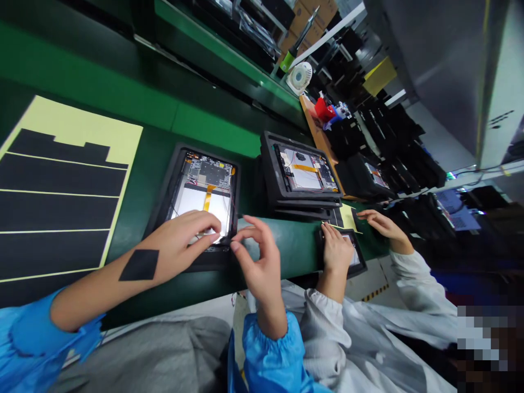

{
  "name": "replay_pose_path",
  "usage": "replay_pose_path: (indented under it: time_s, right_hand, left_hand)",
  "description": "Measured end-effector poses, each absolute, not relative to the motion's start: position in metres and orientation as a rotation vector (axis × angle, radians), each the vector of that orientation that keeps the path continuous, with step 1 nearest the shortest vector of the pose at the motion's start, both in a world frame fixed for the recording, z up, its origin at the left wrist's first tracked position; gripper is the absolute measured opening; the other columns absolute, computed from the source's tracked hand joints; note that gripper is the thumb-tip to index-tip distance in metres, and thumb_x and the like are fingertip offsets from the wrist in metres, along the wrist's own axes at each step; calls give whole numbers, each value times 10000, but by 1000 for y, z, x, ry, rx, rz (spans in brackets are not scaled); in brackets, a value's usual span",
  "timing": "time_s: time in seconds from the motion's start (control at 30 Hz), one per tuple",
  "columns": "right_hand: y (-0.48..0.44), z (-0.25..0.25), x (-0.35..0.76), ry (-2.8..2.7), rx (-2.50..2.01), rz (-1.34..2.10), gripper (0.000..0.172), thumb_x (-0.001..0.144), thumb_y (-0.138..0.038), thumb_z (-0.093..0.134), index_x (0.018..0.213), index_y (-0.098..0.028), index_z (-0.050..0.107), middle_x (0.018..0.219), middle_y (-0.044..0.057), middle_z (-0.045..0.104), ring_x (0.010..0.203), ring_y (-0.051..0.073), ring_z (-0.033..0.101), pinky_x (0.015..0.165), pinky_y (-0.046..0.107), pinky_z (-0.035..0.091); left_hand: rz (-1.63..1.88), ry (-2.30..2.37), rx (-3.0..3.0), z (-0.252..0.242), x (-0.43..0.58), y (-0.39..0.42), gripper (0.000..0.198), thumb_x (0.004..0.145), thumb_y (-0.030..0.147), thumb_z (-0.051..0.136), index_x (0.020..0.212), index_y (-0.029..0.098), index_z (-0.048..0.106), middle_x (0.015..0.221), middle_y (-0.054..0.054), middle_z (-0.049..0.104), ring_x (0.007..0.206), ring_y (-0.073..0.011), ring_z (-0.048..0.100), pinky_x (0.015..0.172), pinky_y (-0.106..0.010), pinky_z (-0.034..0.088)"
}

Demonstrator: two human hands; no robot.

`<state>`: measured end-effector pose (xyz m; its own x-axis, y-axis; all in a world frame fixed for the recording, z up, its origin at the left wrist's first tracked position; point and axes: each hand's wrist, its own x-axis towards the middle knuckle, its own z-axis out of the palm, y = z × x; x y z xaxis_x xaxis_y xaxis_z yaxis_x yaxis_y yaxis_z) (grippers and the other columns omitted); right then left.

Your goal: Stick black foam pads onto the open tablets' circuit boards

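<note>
Green matting covers the table (208, 134) before us. Left of centre lies an opened tablet (202, 199) in a black frame, its circuit board and yellow tape showing. Our left hand (176, 245) has a tight grip on a small dark strip (224, 239) at the tablet's lower right corner. Our right hand (256, 262) curves in a narrow grip just beside it; we cannot tell whether it holds the strip. A black tape sheet (61, 191) lies at far left. A stack of opened tablets (301, 174) sits just right of ours. Further right, a co-worker's hands (335, 254) rest on a smaller tablet (352, 248).
</note>
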<state>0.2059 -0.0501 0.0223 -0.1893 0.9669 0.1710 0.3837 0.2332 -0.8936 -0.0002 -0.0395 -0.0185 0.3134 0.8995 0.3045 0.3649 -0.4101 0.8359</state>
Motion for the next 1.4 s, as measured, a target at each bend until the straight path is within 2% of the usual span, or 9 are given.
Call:
replay_pose_path:
  time_s: [0.1,0.17,0.27,0.37,0.5,0.6,0.77,1.07,1.4]
  right_hand:
    - [-49,22,212,-1494,-1333,808,395,897,-167,718,1271,-232,608,885,-19,730,879,174,688,947,355,505]
    - [-50,21,214,-1480,-1327,783,400,895,-177,718,1277,-223,608,876,-15,726,874,178,688,952,361,504]
    - [-52,19,211,-1605,-1309,827,431,910,-173,694,1324,-241,599,882,-14,724,907,194,687,1047,422,466]
    - [-51,14,203,-1842,-1283,870,461,921,-152,658,1360,-267,580,905,-17,737,1009,222,686,1209,528,312]
    - [-46,10,198,-2048,-1295,830,481,919,-115,615,1371,-272,569,941,-7,749,1130,246,654,1268,577,191]
    - [-42,13,200,-2108,-1301,839,515,921,-109,614,1400,-289,556,924,-11,747,1140,251,645,1265,587,205]
    - [-32,23,204,-2231,-1256,917,598,944,-108,598,1497,-302,483,951,-9,741,1184,243,631,1266,600,206]
    - [-17,37,203,-2471,-1197,861,782,904,-48,541,1609,-315,333,919,-18,697,1122,243,616,1265,671,200]
    - [-38,10,199,-2356,-1256,578,626,1002,-214,595,1582,-320,383,1065,51,639,1128,266,573,1232,602,279]
  left_hand:
    - [965,1028,2490,-24,-5,-39,266,1003,193,498,1085,251,745,1394,-78,657,1356,-312,546,1135,-525,446]
    - [894,1029,2664,-27,-10,-40,299,963,142,541,1137,259,754,1485,-71,605,1442,-337,468,1205,-586,358]
    - [861,1028,2720,-30,-24,-40,334,954,134,530,1163,263,757,1492,-63,608,1457,-333,465,1225,-607,329]
    - [876,1044,2695,-32,-37,-41,385,1003,170,448,1202,279,758,1484,-50,622,1438,-316,501,1206,-601,376]
    - [914,1090,2643,-31,-42,-43,446,1087,358,339,1202,301,766,1467,11,625,1390,-302,550,1135,-607,452]
    - [920,1111,2624,-30,-42,-42,518,1088,483,280,1176,311,762,1457,52,613,1386,-275,541,1127,-585,448]
    - [923,1105,2640,-31,-42,-41,507,1076,482,274,1193,332,745,1466,57,604,1386,-259,538,1114,-562,475]
    - [1067,1135,2588,-37,-38,-40,548,1088,498,230,1169,361,754,1380,69,669,1321,-231,598,1076,-547,509]
    - [1076,1120,2589,-38,-38,-40,538,1071,494,251,1165,335,756,1385,57,666,1327,-214,592,1079,-504,518]
